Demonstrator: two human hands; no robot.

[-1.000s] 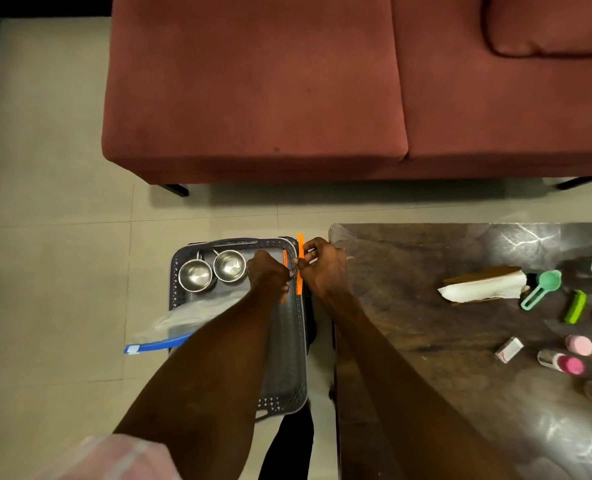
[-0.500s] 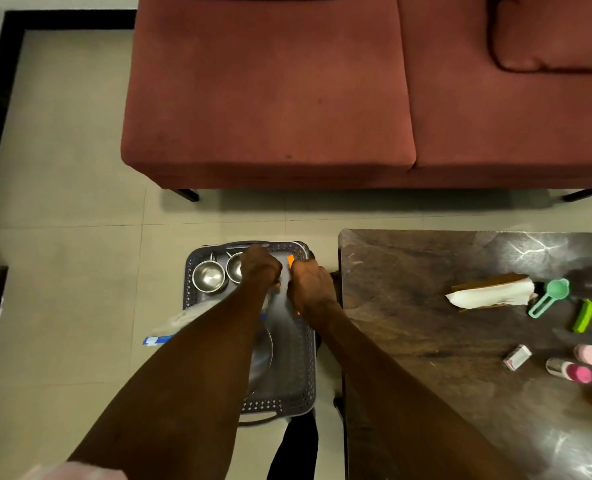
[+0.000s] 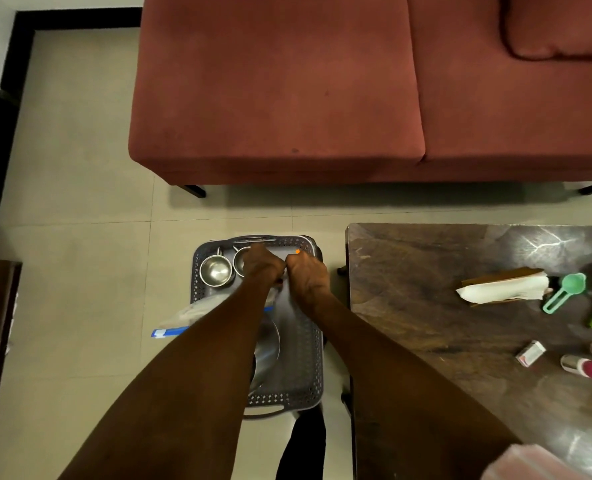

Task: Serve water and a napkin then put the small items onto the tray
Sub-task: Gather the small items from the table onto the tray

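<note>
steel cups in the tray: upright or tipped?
Upright. The left cup shows its open mouth and inner bottom, standing in the tray; the second cup is half hidden by the left hand.

grey perforated tray on floor, steel cups inside

bare floor left of tray, table crowding right
</note>
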